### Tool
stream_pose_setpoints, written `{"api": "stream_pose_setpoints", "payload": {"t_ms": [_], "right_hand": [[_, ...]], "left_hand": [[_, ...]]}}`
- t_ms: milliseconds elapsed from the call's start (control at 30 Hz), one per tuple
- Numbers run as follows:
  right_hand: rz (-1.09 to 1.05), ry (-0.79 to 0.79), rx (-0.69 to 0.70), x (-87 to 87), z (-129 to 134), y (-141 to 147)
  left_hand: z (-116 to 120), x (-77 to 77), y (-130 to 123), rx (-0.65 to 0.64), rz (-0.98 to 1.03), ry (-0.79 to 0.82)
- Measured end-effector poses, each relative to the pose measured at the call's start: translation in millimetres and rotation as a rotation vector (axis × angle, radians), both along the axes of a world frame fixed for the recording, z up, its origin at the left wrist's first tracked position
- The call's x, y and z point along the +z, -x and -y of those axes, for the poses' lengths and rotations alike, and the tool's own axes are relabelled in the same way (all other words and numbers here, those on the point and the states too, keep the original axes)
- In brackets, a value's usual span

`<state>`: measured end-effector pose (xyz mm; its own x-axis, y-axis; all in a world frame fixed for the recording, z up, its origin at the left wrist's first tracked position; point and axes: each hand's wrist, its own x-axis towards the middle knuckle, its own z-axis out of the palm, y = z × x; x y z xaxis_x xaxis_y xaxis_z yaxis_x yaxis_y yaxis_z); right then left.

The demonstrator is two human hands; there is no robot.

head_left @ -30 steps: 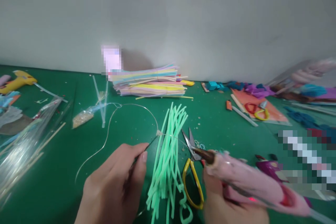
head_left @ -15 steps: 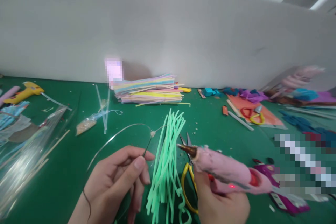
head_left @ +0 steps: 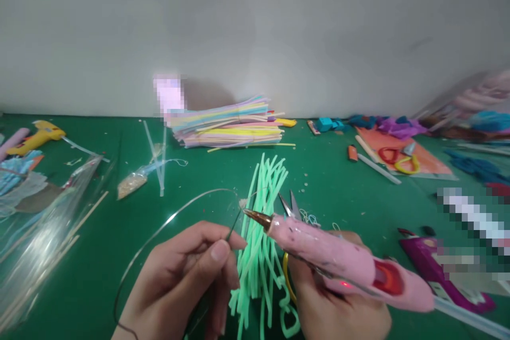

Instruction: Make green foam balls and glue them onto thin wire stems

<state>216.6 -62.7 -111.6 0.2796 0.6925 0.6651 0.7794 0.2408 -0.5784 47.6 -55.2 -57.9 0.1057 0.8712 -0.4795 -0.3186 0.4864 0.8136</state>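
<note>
Between thumb and forefinger, my left hand (head_left: 187,271) pinches a thin dark wire (head_left: 234,224) with a small pale bead-like lump (head_left: 243,203) at its upper end. A long fine strand (head_left: 171,218) arcs from that lump back over the wrist. My right hand (head_left: 338,297) grips a pink glue gun (head_left: 326,244), its red light lit and a clear glue stick (head_left: 470,319) in its back end. The brown nozzle tip is beside the lump; whether they touch I cannot tell. Under both lies a bundle of mint-green pipe cleaners (head_left: 258,244).
Scissors (head_left: 294,206) with yellow handles lie partly hidden behind my right hand. Bundled pastel stems (head_left: 235,122) rest by the wall. A yellow glue gun (head_left: 37,138) and clear plastic wrapping (head_left: 51,244) are at left. Red-and-yellow scissors (head_left: 400,159) and a purple tool (head_left: 442,271) lie at right.
The glue gun in my right hand has moved left, bringing its nozzle from right of the green bundle to the lump. My left hand keeps its pinch, shifted slightly right. The view has tilted down.
</note>
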Motion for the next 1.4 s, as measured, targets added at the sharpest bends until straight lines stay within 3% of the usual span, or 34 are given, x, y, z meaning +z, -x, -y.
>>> {"api": "stream_pose_setpoints", "payload": {"t_ms": [333,700,1067,1400], "right_hand": [[-0.005,0.001,-0.026,0.7,1,-1],[0.137,-0.156,0.000,-0.6,-3,-3],[0.174,-0.136,-0.023,-5.9,2,-9],[0.199,-0.150,-0.001,0.0,1,-7]], "left_hand": [[1,-1.7,1,-0.046,-0.003,-0.025],[3,-10.4,-2,-0.006,-0.183,-0.158],[3,-11.1,-1,-0.001,-0.211,-0.188],[3,-12.6,0,-0.028,-0.243,-0.198]]}}
